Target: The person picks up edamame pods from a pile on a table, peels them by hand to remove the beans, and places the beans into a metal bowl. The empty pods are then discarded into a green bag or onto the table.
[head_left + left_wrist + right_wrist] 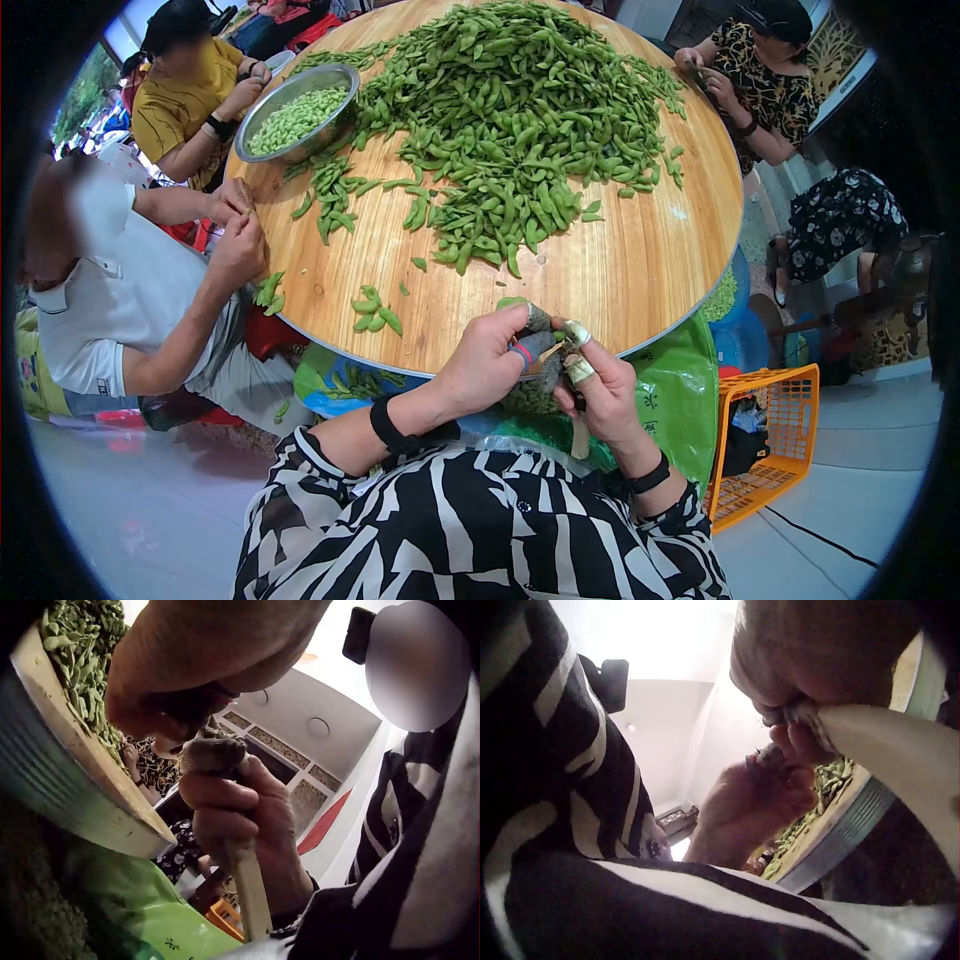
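Observation:
My left hand (478, 362) and right hand (607, 400) meet at the fingertips over the near edge of the round table (350, 265). Dark finger covers sit on the left hand's curled fingers, one with a red and blue band. White tape wraps the right thumb and a finger. In the right hand's grip is a long, pale, flat stick-like piece (251, 892), its end hanging below the fist. I cannot tell what lies between the left fingertips. Just beyond them is a green edamame pod (512, 301). A large heap of edamame pods (520, 110) covers the far table.
A metal bowl (349, 118) of shelled beans stands at the left. Loose pods (375, 312) lie left of my hands. Green plastic (680, 380) hangs below the table edge, near an orange crate (790, 440). Other people sit around the table.

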Demonstrator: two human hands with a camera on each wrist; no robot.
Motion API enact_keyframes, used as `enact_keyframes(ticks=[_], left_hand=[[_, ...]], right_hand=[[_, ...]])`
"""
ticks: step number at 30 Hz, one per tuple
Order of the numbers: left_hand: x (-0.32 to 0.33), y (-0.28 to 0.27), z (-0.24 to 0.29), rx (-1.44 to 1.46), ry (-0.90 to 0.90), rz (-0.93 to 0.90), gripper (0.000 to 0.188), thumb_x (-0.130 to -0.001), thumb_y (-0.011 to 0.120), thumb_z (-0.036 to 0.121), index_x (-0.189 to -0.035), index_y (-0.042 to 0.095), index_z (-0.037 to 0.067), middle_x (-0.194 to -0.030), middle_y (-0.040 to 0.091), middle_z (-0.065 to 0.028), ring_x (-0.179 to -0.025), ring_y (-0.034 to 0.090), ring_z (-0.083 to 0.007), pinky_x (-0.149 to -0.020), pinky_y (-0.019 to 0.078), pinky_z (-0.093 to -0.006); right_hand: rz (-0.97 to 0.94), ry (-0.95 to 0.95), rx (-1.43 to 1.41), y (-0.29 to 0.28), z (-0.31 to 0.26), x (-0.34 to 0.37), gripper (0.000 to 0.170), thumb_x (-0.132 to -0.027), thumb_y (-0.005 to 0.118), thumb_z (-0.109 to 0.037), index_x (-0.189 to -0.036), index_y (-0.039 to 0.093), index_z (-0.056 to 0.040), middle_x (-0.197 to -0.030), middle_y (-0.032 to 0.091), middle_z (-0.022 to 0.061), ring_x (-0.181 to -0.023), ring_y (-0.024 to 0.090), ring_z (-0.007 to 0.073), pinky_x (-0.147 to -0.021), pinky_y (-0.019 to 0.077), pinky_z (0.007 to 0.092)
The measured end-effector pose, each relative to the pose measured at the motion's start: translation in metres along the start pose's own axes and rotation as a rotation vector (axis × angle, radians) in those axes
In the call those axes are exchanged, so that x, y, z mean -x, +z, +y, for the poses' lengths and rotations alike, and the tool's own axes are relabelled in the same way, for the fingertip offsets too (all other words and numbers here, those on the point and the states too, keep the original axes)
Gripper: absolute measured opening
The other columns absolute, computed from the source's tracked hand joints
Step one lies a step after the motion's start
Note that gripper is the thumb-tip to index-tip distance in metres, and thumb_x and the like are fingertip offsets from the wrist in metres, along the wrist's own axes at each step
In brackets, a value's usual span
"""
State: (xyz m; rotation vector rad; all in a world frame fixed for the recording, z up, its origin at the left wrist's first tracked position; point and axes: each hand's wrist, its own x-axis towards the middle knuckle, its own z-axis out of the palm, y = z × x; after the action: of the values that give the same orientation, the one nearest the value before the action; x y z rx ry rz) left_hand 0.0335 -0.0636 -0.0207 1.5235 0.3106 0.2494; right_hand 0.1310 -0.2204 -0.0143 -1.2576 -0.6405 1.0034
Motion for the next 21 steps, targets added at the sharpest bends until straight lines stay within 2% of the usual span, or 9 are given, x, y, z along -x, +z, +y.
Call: enact_keyframes(ticks=[4, 8, 10, 11, 13, 14, 16, 19, 21], left_hand=[[0.000, -0.004, -0.004, -0.248, 0.139, 0.008, 0.016, -0.090, 0.056, 0.004, -0.104, 0.061, -0.002, -0.087, 0.058, -0.0010, -0.080, 0.054, -0.0095, -0.070, 0.0451, -0.0239], [-0.005, -0.004, -0.004, -0.030, 0.117, -0.005, 0.013, -0.089, 0.057, 0.005, -0.101, 0.062, 0.001, -0.085, 0.058, -0.0018, -0.076, 0.054, -0.0088, -0.067, 0.0439, -0.0229], [-0.008, -0.007, -0.001, 0.401, -0.263, -0.119, 0.010, -0.089, 0.058, 0.007, -0.097, 0.062, 0.003, -0.079, 0.058, -0.0027, -0.069, 0.053, -0.0081, -0.061, 0.0422, -0.0219], [-0.009, -0.007, -0.002, 0.402, -0.266, -0.117, 0.010, -0.089, 0.058, 0.007, -0.097, 0.062, 0.003, -0.079, 0.058, -0.0027, -0.069, 0.053, -0.0081, -0.061, 0.0422, -0.0219], [-0.009, -0.005, -0.004, 0.649, -0.423, -0.151, 0.007, -0.090, 0.057, 0.008, -0.094, 0.061, 0.004, -0.073, 0.057, -0.0021, -0.061, 0.051, -0.0076, -0.054, 0.0398, -0.0215], [-0.010, -0.003, -0.004, 0.649, -0.424, -0.151, 0.007, -0.090, 0.057, 0.008, -0.094, 0.061, 0.004, -0.073, 0.057, -0.0021, -0.061, 0.051, -0.0076, -0.054, 0.0398, -0.0215], [-0.013, 0.001, -0.002, 0.406, -0.480, -0.098, 0.008, -0.090, 0.054, 0.008, -0.093, 0.060, 0.003, -0.071, 0.057, -0.0020, -0.058, 0.051, -0.0089, -0.050, 0.0395, -0.0223], [-0.010, 0.005, 0.008, 0.236, -0.406, -0.129, 0.010, -0.089, 0.051, 0.006, -0.094, 0.059, 0.003, -0.070, 0.057, -0.0021, -0.058, 0.051, -0.0081, -0.049, 0.0391, -0.0212], [-0.008, 0.003, 0.008, 0.199, -0.401, -0.150, 0.011, -0.088, 0.051, 0.005, -0.094, 0.059, 0.003, -0.070, 0.057, -0.0021, -0.059, 0.052, -0.0091, -0.050, 0.0401, -0.0231]], right_hand=[[0.047, 0.005, 0.078, 0.001, -0.003, 0.000, 0.038, -0.096, 0.042, -0.005, -0.134, 0.049, -0.0023, -0.071, 0.048, -0.0043, -0.053, 0.043, 0.0032, -0.046, 0.0327, 0.0169], [0.028, -0.034, 0.128, -0.008, 0.001, -0.001, 0.037, -0.095, 0.044, -0.003, -0.131, 0.051, -0.0015, -0.072, 0.049, -0.0040, -0.053, 0.042, 0.0030, -0.046, 0.0334, 0.0188], [-0.009, -0.115, 0.336, -0.012, 0.000, -0.001, 0.040, -0.090, 0.049, 0.001, -0.130, 0.052, -0.0006, -0.072, 0.051, 0.0001, -0.053, 0.045, 0.0072, -0.047, 0.0375, 0.0229], [-0.010, -0.111, 0.335, -0.016, 0.004, -0.005, 0.040, -0.090, 0.049, 0.001, -0.130, 0.052, -0.0006, -0.072, 0.051, 0.0001, -0.053, 0.045, 0.0072, -0.047, 0.0375, 0.0229], [-0.054, -0.643, 0.850, -0.026, 0.015, -0.013, 0.044, -0.085, 0.055, 0.004, -0.128, 0.052, 0.0007, -0.071, 0.054, 0.0052, -0.055, 0.050, 0.0134, -0.052, 0.0434, 0.0278], [-0.054, -0.642, 0.849, -0.027, 0.014, -0.012, 0.044, -0.085, 0.055, 0.004, -0.128, 0.052, 0.0007, -0.071, 0.054, 0.0052, -0.055, 0.050, 0.0134, -0.052, 0.0434, 0.0278], [-0.080, -0.540, 0.835, -0.027, 0.012, -0.010, 0.045, -0.080, 0.059, 0.005, -0.125, 0.054, 0.0018, -0.076, 0.059, 0.0121, -0.061, 0.058, 0.0202, -0.057, 0.0476, 0.0298], [0.037, -0.460, 0.594, -0.023, 0.023, -0.005, 0.041, -0.079, 0.061, 0.004, -0.119, 0.056, 0.0028, -0.080, 0.063, 0.0146, -0.065, 0.062, 0.0221, -0.059, 0.0493, 0.0304], [0.036, -0.446, 0.626, -0.020, 0.016, -0.005, 0.039, -0.078, 0.061, 0.003, -0.116, 0.057, 0.0028, -0.081, 0.063, 0.0149, -0.066, 0.064, 0.0225, -0.060, 0.0495, 0.0301]])
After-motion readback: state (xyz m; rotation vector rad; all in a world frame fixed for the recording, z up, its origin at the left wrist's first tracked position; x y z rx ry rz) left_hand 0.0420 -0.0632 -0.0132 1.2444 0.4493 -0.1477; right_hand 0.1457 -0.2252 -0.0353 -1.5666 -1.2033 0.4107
